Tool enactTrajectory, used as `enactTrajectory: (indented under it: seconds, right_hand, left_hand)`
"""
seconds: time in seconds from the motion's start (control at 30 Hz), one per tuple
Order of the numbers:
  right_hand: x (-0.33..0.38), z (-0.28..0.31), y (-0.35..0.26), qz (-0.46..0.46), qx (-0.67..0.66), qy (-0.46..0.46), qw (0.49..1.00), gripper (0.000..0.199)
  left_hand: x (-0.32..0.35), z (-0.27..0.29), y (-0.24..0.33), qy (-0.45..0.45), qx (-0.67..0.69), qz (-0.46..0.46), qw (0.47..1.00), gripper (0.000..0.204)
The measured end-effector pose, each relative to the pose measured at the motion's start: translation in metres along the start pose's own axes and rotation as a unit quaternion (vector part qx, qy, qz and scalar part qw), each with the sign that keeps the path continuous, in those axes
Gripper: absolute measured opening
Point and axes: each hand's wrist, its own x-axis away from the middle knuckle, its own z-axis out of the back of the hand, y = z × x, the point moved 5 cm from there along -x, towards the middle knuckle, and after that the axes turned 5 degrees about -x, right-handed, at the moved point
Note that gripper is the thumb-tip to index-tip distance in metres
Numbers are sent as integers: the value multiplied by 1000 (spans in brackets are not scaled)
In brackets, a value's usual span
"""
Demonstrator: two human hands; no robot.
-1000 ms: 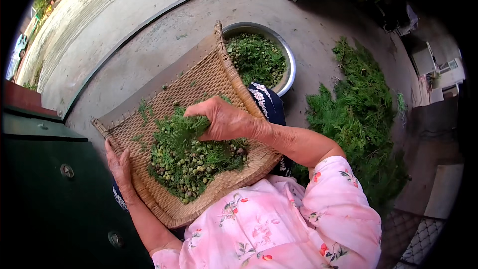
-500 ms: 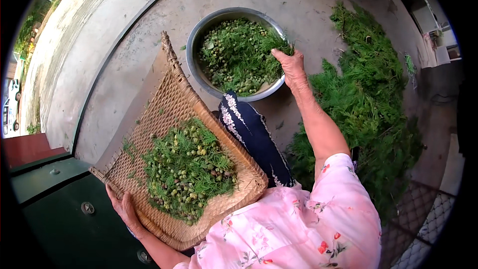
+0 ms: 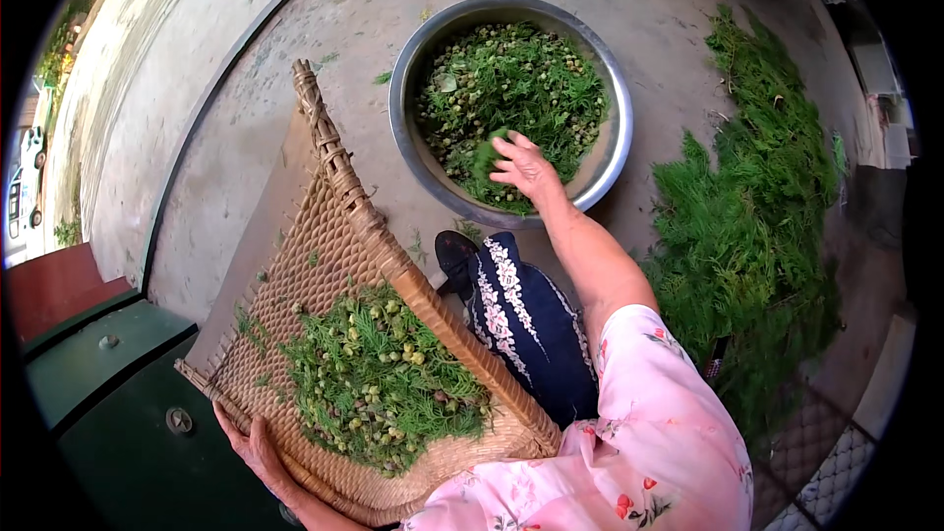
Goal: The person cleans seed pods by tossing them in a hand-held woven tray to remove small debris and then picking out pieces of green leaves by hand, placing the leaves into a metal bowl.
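Note:
A woven basket tray (image 3: 324, 236) rests tilted on my lap, holding a heap of green sprigs and small round seed pods (image 3: 379, 383). My left hand (image 3: 258, 452) grips its near left edge from below. My right hand (image 3: 523, 165) reaches into a round metal bowl (image 3: 610, 147) on the concrete ground, fingers spread over the green sprigs and pods (image 3: 511, 88) inside it. I cannot tell whether it holds any greens.
A large pile of leafy green branches (image 3: 747, 226) lies on the ground to the right. A dark green metal box (image 3: 108, 403) stands at the left. My leg in dark floral trousers (image 3: 521, 324) sits between tray and bowl.
My right hand left the heap on the tray, swung right over the bowl's rim, and now sits down inside the bowl. The view has shifted toward the bowl.

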Motion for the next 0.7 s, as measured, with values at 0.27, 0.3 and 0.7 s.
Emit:
enactTrajectory:
  seconds: [0.27, 0.3, 0.7]
  right_hand:
    - [-77, -77, -39, 222, 473, -21, 852, 60]
    - [-80, -79, -36, 260, 590, -14, 764, 58]
    - [-40, -21, -33, 39, 869, 74, 487, 13]
  left_hand:
    - [4, -9, 12, -1, -7, 11, 1000, 74]
    - [3, -9, 8, -3, -8, 12, 1000, 74]
    - [6, -11, 17, 21, -28, 78, 996, 77]
